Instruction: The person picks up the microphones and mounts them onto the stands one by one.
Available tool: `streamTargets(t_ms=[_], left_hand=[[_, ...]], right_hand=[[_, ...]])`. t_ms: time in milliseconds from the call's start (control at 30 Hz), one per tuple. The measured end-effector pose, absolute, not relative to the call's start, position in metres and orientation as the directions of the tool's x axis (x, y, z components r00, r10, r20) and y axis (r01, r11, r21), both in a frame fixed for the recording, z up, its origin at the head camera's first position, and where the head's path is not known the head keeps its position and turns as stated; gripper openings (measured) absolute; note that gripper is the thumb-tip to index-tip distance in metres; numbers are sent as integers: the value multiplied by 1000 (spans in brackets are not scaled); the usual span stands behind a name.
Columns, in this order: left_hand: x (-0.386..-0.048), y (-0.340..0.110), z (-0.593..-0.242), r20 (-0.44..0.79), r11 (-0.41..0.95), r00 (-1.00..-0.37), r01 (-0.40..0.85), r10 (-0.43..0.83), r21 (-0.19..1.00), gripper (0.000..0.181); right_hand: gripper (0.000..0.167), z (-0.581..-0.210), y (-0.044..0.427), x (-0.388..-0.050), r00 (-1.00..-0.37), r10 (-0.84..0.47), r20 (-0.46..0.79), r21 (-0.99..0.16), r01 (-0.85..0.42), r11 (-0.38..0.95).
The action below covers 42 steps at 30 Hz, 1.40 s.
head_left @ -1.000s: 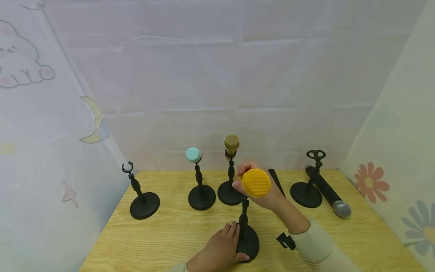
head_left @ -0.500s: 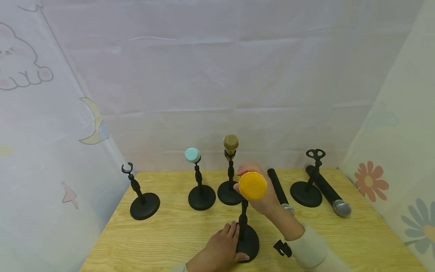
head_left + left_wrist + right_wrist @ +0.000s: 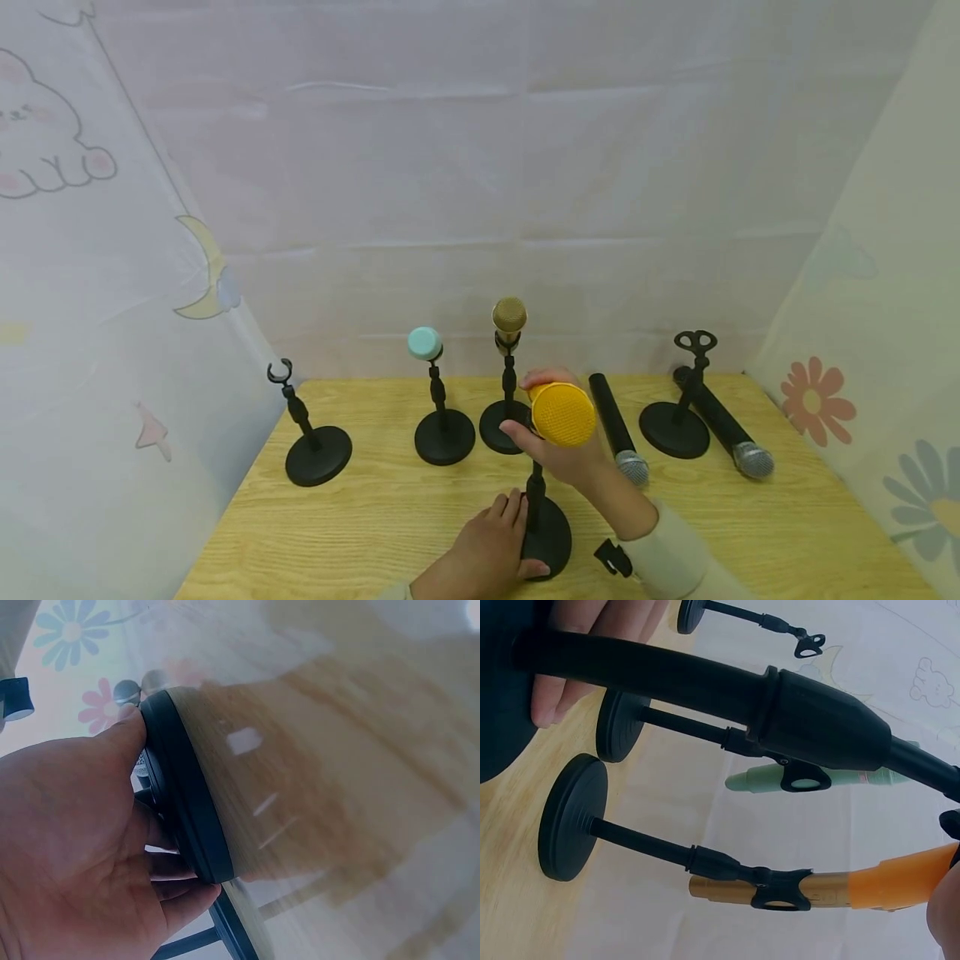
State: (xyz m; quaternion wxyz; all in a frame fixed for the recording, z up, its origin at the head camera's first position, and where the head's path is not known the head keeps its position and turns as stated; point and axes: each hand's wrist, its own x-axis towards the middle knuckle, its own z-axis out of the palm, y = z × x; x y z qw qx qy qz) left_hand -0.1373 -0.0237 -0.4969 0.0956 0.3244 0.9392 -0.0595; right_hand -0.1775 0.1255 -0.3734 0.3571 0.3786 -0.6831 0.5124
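In the head view, my right hand (image 3: 573,465) holds a yellow microphone (image 3: 563,415) at the top of the nearest black microphone stand (image 3: 536,492). Its grille faces the camera. Its orange body (image 3: 900,876) shows in the right wrist view, partly covered by the fingers at the edge. Whether it sits in the stand's clip is hidden by hand and grille. My left hand (image 3: 486,546) grips the round base (image 3: 551,537) of that stand, thumb on the near edge, fingers on the left side. The left wrist view shows this base (image 3: 187,787) between thumb and fingers.
Behind stand a gold microphone (image 3: 509,317) and a mint microphone (image 3: 425,343) on stands. Stands with bare clips are at left (image 3: 318,454) and right (image 3: 675,429). Two black microphones, one nearer (image 3: 615,421) and one farther right (image 3: 723,425), lie on the wooden table (image 3: 345,533).
My right hand and forearm have shifted slightly left and nearer, the thumb now sticking out more. The yellow microphone's head dipped a little. The nearer black microphone is less covered. My left hand stays put.
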Motion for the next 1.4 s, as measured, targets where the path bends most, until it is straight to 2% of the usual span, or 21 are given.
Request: streamTargets(t_ms=[133,333,467,633,800,1067,1267,1400], left_hand=[[-138,-24,-499,-224,784,-771,619,596,-44,91],[-140,-23,-502,-216,778,-768,626,603,-54,91],[-141,-23,-502,-214,774,-766,630,607,-62,91],[-140,-23,-502,-205,770,-764,635,612,-68,91],[-139,-23,-502,-199,772,-766,633,611,-65,91],[-138,-23,-499,-206,775,-767,630,608,-56,90],[-137,-24,-497,-193,768,-764,637,616,-70,89],[-136,-24,-495,-196,767,-762,638,617,-69,89]], right_hand=[[61,-378,125,-180,-445,-157,882,-409,-887,215],[53,-381,127,-182,-449,-174,876,-405,-883,237],[48,-381,127,-182,-450,-165,877,-389,-869,304],[52,-381,125,-182,-446,-139,884,-370,-850,374],[50,-381,124,-183,-415,-138,899,-337,-858,388],[30,-380,125,-185,-380,-150,913,-307,-880,362],[40,-379,123,-187,-316,-131,940,-257,-904,341],[38,-378,123,-188,-268,-115,956,-223,-926,304]])
